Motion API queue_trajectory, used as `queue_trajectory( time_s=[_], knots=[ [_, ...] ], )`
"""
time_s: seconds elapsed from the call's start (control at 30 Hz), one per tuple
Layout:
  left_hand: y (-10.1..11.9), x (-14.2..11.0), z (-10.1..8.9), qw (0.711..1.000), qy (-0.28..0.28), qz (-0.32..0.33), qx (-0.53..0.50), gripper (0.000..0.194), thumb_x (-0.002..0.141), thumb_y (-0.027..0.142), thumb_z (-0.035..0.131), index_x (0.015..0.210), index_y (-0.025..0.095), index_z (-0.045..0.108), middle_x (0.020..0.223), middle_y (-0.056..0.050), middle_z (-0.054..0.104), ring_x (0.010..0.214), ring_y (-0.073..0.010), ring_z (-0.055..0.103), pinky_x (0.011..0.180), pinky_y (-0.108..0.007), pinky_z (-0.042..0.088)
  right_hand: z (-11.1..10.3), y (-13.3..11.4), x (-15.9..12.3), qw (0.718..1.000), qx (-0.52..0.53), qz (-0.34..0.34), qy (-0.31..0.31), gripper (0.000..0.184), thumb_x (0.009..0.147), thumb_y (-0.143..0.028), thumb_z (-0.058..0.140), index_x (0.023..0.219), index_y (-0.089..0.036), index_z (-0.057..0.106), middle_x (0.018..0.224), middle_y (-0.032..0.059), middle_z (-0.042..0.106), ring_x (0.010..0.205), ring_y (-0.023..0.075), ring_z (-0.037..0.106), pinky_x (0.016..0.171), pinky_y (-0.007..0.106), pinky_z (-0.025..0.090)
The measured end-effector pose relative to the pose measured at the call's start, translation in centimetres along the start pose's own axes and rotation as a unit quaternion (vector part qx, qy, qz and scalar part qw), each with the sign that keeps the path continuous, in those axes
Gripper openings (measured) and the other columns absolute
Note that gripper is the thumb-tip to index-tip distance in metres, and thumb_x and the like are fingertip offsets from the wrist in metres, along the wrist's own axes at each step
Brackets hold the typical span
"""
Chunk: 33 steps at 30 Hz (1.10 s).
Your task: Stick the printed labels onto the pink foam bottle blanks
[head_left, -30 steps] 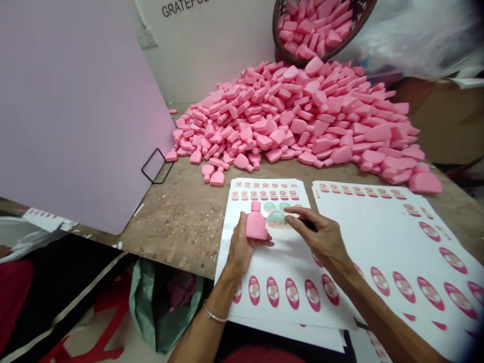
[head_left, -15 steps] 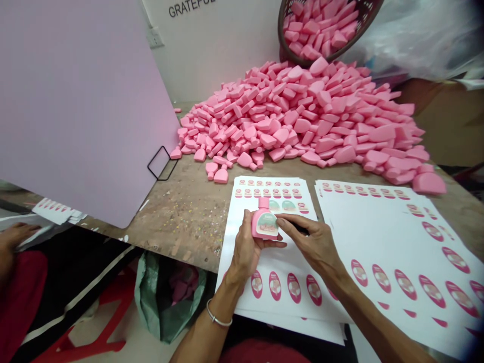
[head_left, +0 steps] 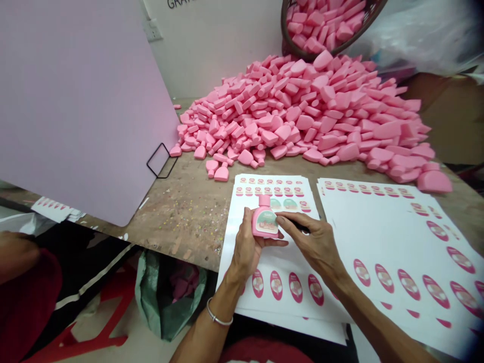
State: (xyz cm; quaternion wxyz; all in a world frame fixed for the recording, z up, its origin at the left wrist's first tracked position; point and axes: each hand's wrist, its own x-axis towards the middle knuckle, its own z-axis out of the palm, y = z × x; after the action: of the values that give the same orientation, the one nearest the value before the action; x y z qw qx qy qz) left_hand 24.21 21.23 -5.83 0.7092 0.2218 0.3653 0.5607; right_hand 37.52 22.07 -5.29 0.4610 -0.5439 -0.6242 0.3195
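My left hand (head_left: pixel 245 247) holds a small pink toy bottle (head_left: pixel 260 233) upright, fingers wrapped round its side and base. On the bottle's front lies a green and cream label sticker (head_left: pixel 266 222). My right hand (head_left: pixel 313 239) is closed in a pinch, its thumb and forefinger at the sticker's right edge. A slim dark item (head_left: pixel 303 228) shows partly between the right fingers; its kind is hidden. Beneath both hands is a stack of sticker sheets (head_left: pixel 272 257) with rows of small labels and pink ovals. More sticker sheets (head_left: pixel 363 227) lie to the right.
A big heap of pink bottle-shaped pieces (head_left: pixel 302 111) covers the back of the wooden table (head_left: pixel 181 212). Behind it leans a brown basket (head_left: pixel 284 30) of them. A pale panel (head_left: pixel 83 101) stands left. Below are a green sack (head_left: pixel 151 302) and another person's hand (head_left: pixel 17 254).
The view has shifted slightly. My hands keep nearly the same pose on the bottle and sticker. At the far left, the other person's hand and sleeve have moved.
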Motion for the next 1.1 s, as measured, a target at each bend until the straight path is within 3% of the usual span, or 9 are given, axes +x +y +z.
queue_trajectory(
  time_s=[0.13, 0.3, 0.7, 0.8, 0.93, 1.1],
  knots=[
    [0.2, -0.2, 0.1, 1.0, -0.017, -0.004, 0.008, 0.053, 0.085, 0.059, 0.045, 0.099, 0.011, 0.062, 0.08, -0.008, 0.066, 0.071, -0.0176, 0.065, 0.071, -0.036, 0.057, 0.1, 0.1, 0.0, 1.0, -0.007, -0.007, 0.003, 0.021, 0.079, -0.042, 0.064, 0.088, -0.025, 0.073, 0.087, 0.0026, 0.072, 0.079, 0.0211, 0.065, 0.069, 0.034, 0.053],
    [0.4, -0.6, 0.2, 0.995, -0.049, 0.045, 0.075, 0.035, 0.073, 0.033, 0.071, 0.1, 0.016, 0.057, 0.086, -0.002, 0.06, 0.069, -0.011, 0.059, 0.067, -0.032, 0.058, 0.0, 0.1, 0.0, 0.999, -0.03, -0.031, 0.004, 0.018, 0.081, -0.039, 0.063, 0.09, -0.026, 0.072, 0.087, 0.002, 0.071, 0.078, 0.0195, 0.064, 0.07, 0.034, 0.051],
    [0.5, -0.8, 0.1, 0.992, -0.073, 0.042, 0.093, 0.037, 0.073, 0.027, 0.072, 0.102, 0.016, 0.053, 0.084, -0.001, 0.056, 0.07, -0.0111, 0.057, 0.066, -0.032, 0.058, -0.1, -0.2, -0.2, 0.997, -0.053, -0.048, 0.021, 0.018, 0.081, -0.04, 0.063, 0.089, -0.026, 0.072, 0.084, 0.0023, 0.07, 0.073, 0.0186, 0.061, 0.068, 0.034, 0.049],
    [0.6, -0.9, 0.3, 0.992, -0.067, 0.05, 0.095, 0.035, 0.076, 0.032, 0.069, 0.102, 0.016, 0.053, 0.084, -0.002, 0.055, 0.068, -0.0107, 0.056, 0.063, -0.032, 0.058, -0.2, -0.5, -0.3, 0.995, -0.066, -0.062, 0.029, 0.019, 0.082, -0.039, 0.061, 0.088, -0.025, 0.071, 0.081, 0.0031, 0.069, 0.069, 0.0171, 0.058, 0.064, 0.033, 0.047],
    [0.7, -1.1, 0.8, 0.993, -0.057, 0.057, 0.088, 0.035, 0.087, 0.045, 0.051, 0.109, 0.017, 0.051, 0.088, -0.004, 0.057, 0.07, -0.0118, 0.058, 0.061, -0.03, 0.058, -0.3, -1.5, -0.6, 0.993, -0.074, -0.083, 0.039, 0.017, 0.082, -0.037, 0.062, 0.084, -0.022, 0.071, 0.075, 0.0025, 0.067, 0.065, 0.0153, 0.055, 0.062, 0.031, 0.045],
    [0.6, -1.2, 0.9, 0.993, 0.01, 0.076, 0.086, 0.048, 0.09, 0.055, 0.037, 0.117, 0.019, 0.052, 0.097, -0.007, 0.06, 0.076, -0.0148, 0.062, 0.061, -0.028, 0.058, -0.4, -2.2, -0.8, 0.992, -0.077, -0.089, 0.036, 0.016, 0.082, -0.037, 0.063, 0.082, -0.022, 0.07, 0.073, 0.0014, 0.067, 0.064, 0.0151, 0.055, 0.063, 0.031, 0.044]
  ],
)
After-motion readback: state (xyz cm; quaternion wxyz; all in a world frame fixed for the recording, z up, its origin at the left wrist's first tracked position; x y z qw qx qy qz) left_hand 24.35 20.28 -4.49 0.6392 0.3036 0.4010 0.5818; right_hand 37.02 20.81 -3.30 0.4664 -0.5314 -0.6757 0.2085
